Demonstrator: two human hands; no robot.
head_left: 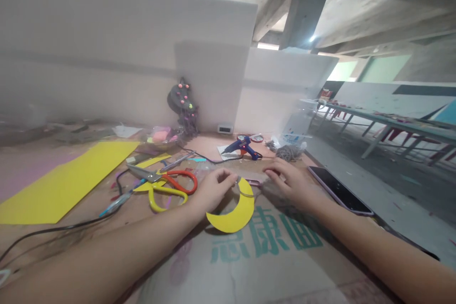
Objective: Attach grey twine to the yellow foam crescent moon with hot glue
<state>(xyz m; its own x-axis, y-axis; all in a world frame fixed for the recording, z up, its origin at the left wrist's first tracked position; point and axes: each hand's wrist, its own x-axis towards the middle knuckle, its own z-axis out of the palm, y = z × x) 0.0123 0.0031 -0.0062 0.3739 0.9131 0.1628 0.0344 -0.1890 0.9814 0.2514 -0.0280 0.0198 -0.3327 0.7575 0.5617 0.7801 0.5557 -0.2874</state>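
Note:
My left hand (218, 189) pinches the upper tip of a yellow crescent-moon cutout (233, 218). Some grey yarn (245, 194) is wound round the crescent near that tip, and a loose strand runs off its right side. My right hand (290, 180) is just to the right of the crescent, fingers bent and closed towards the thumb, seemingly on the yarn; the exact grip is hard to see. A small pink-rimmed object (254, 183) lies behind the crescent, between the hands. Beyond my right hand sits a ball of grey yarn (289, 152).
Scissors (174, 185) with red and yellow handles lie left of my left hand, near a large yellow sheet (81, 175). A blue glue gun (244, 147) rests behind, its cord trailing. A phone (342, 191) lies at the right edge. A grey decorated crescent (181, 99) leans on the board.

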